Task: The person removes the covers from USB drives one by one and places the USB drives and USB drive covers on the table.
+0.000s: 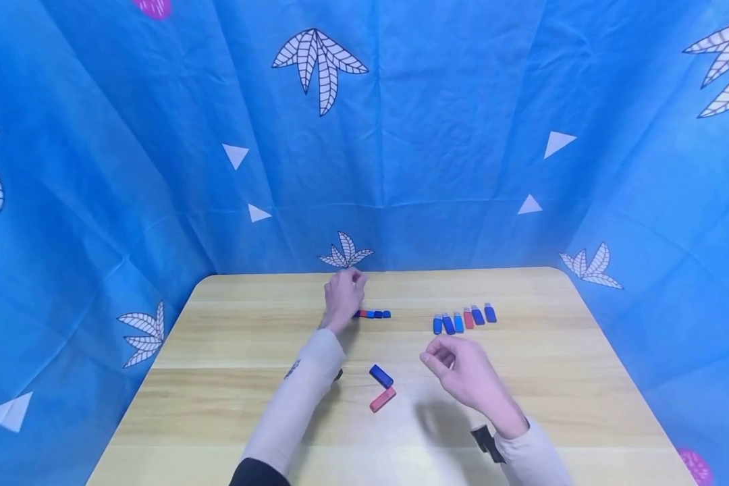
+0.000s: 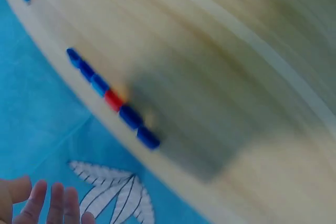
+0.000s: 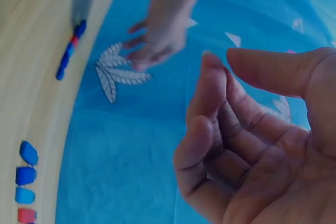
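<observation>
My left hand (image 1: 343,297) is above the far part of the table, over the left end of a neat row of small blue and red caps (image 1: 378,314). In the left wrist view its fingers (image 2: 56,203) extend loosely and hold nothing. Toward the right lies a row of several blue and red USB sticks (image 1: 468,318), metal ends pointing away. My right hand (image 1: 464,373) hovers on the near side of those sticks, loosely curled, with nothing between thumb and fingers in the right wrist view. Between the forearms, a dark blue piece (image 1: 381,376) and a red piece (image 1: 383,399) lie at an angle.
Everything lies on a light wooden table (image 1: 219,378) with rounded far corners. A blue curtain (image 1: 437,135) with white leaf and triangle prints hangs behind it and along both sides. Dark straps (image 1: 487,444) sit at the wrists.
</observation>
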The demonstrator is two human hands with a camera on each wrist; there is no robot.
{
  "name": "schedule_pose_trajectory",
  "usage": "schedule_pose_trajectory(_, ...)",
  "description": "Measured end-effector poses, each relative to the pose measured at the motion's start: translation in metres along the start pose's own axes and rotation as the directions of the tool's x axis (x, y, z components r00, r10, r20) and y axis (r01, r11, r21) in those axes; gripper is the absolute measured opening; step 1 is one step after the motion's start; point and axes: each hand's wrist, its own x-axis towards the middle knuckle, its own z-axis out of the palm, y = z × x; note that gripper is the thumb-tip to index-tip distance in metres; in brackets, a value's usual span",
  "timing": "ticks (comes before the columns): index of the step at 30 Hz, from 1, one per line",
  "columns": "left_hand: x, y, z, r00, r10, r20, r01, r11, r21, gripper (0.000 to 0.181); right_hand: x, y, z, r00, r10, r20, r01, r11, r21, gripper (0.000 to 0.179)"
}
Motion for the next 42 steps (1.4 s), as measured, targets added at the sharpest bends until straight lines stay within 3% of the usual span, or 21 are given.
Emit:
schedule_pose_trajectory(5,-0.026,-0.007,-0.029,0.997,0.059,-0.057,-0.064,0.994,-0.093,0.023,0.01,0.006,0.025,0.977,-0.205,0.05,0.209,0.974,-0.087,0.004)
schedule_pose_trajectory(9,-0.058,-0.013,-0.042,0.989,0.114,-0.092,-0.126,0.981,-0.146,0.021,0.02,0.012,0.046,0.947,-0.293,0.129,0.314,0.931,-0.185,0.011)
schedule_pose_trajectory(14,-0.104,-0.014,-0.048,0.982,0.136,-0.132,-0.161,0.967,-0.198,0.017,0.025,0.023,0.074,0.916,-0.313,0.252,0.379,0.882,-0.28,0.017)
schedule_pose_trajectory(18,-0.134,-0.014,-0.047,0.983,0.123,-0.134,-0.151,0.962,-0.228,0.014,0.024,0.031,0.097,0.89,-0.311,0.333,0.416,0.853,-0.315,0.019)
schedule_pose_trajectory(23,-0.157,-0.015,-0.046,0.989,0.106,-0.104,-0.129,0.958,-0.258,0.014,0.023,0.036,0.115,0.883,-0.317,0.347,0.441,0.813,-0.379,0.008)
schedule_pose_trajectory(27,-0.166,-0.017,-0.045,0.991,0.072,-0.11,-0.098,0.96,-0.261,0.013,0.023,0.036,0.121,0.886,-0.318,0.338,0.442,0.802,-0.402,0.005)
schedule_pose_trajectory(33,-0.175,-0.018,-0.04,0.996,0.02,-0.091,-0.043,0.963,-0.266,0.011,0.02,0.035,0.118,0.89,-0.276,0.364,0.417,0.814,-0.404,0.011)
schedule_pose_trajectory(38,-0.175,-0.015,-0.037,0.996,0.015,-0.086,-0.039,0.957,-0.287,0.01,0.016,0.038,0.118,0.901,-0.236,0.364,0.368,0.861,-0.353,0.016)
schedule_pose_trajectory(42,-0.173,-0.012,-0.038,0.996,0.019,-0.082,-0.043,0.955,-0.293,0.01,0.018,0.035,0.11,0.927,-0.214,0.308,0.301,0.915,-0.269,0.014)
